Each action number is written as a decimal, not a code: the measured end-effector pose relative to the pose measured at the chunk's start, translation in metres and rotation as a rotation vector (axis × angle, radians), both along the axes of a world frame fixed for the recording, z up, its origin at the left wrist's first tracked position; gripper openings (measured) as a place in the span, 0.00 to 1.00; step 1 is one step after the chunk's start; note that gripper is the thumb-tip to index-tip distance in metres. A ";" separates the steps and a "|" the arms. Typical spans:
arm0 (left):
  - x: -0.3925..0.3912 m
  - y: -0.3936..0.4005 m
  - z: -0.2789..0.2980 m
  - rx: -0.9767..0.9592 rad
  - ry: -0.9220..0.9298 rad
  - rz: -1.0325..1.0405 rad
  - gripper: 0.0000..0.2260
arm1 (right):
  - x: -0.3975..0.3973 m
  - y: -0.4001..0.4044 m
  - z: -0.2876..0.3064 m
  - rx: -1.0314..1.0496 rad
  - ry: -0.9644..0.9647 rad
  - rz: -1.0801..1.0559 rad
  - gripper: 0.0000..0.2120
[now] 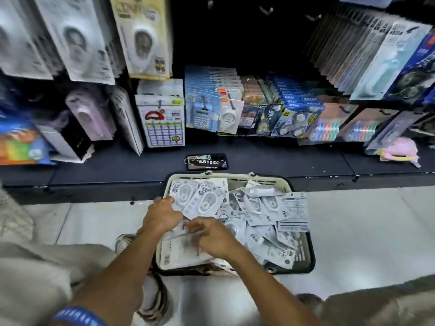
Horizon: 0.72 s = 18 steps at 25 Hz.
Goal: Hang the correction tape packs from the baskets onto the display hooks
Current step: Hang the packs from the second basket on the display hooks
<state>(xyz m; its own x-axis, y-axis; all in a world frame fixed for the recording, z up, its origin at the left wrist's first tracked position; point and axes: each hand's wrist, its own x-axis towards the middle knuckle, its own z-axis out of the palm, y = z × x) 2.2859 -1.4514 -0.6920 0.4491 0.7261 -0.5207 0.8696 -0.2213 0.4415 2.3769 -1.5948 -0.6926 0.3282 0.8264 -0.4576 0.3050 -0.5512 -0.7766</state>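
- A cream slotted plastic basket with a dark rim [235, 179] is seen on the pale floor, just in front of a low dark shelf [270, 158].
- The basket is filled with a loose heap of white correction tape packs [259, 208], each a printed card with a clear blister; some lie face up, others show the printed back.
- The left hand [162, 214] is placed at the basket's left side, its fingers curled round the lower edge of a fanned bunch of packs [200, 198] that is lifted above the heap and tilted toward the far rim.
- The right hand [211, 236] is held over the middle of the basket, just beside the left hand; its fingers are bent down onto the packs, but motion blur hides whether anything is pinched.
- A blue wristband [80, 316] is worn on the left forearm.
- A black phone with a dark tag printed with white digits [206, 161] lies flat on the shelf, just behind the basket.
- Blue calculator cards [203, 109] and other carded stationery are stood in rows at the back of the shelf, and larger white carded goods [77, 38] hang above at the left.
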 end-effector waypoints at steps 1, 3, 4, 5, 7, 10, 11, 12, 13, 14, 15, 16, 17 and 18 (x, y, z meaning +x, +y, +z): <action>-0.005 0.001 0.000 0.009 -0.008 0.012 0.26 | 0.011 -0.001 0.006 -0.007 -0.068 -0.032 0.17; -0.009 0.002 0.005 0.021 -0.048 0.028 0.26 | 0.032 -0.003 0.017 -0.038 -0.182 -0.087 0.15; -0.009 0.001 0.007 0.027 -0.062 0.038 0.26 | 0.038 -0.002 0.019 -0.058 -0.224 -0.101 0.15; -0.006 0.002 0.009 0.036 -0.066 0.045 0.26 | 0.044 -0.001 0.018 -0.075 -0.250 -0.112 0.14; 0.006 0.005 0.008 0.036 -0.061 0.066 0.26 | 0.053 0.004 0.017 -0.087 -0.259 -0.129 0.15; 0.032 0.007 -0.006 -0.002 -0.049 0.162 0.26 | 0.068 0.013 0.004 -0.122 -0.292 -0.107 0.15; 0.038 0.008 -0.011 -0.006 -0.054 0.215 0.26 | 0.072 0.017 -0.001 -0.143 -0.333 -0.097 0.15; 0.045 0.010 -0.018 -0.006 -0.049 0.267 0.26 | 0.076 0.022 -0.006 -0.169 -0.375 -0.097 0.14; 0.051 0.013 -0.025 0.007 -0.027 0.306 0.28 | 0.080 0.030 -0.009 -0.199 -0.412 -0.092 0.13; 0.055 0.017 -0.029 0.028 0.005 0.331 0.30 | 0.082 0.038 -0.011 -0.240 -0.444 -0.073 0.15; 0.059 0.020 -0.030 0.044 0.026 0.353 0.31 | 0.084 0.046 -0.013 -0.285 -0.446 -0.045 0.18; 0.062 0.024 -0.030 0.046 0.023 0.383 0.31 | 0.087 0.052 -0.014 -0.314 -0.405 -0.022 0.21; 0.064 0.028 -0.031 0.032 0.006 0.410 0.31 | 0.090 0.056 -0.017 -0.320 -0.317 -0.033 0.25; 0.066 0.030 -0.030 -0.010 -0.028 0.435 0.32 | 0.092 0.057 -0.019 -0.315 -0.185 -0.100 0.26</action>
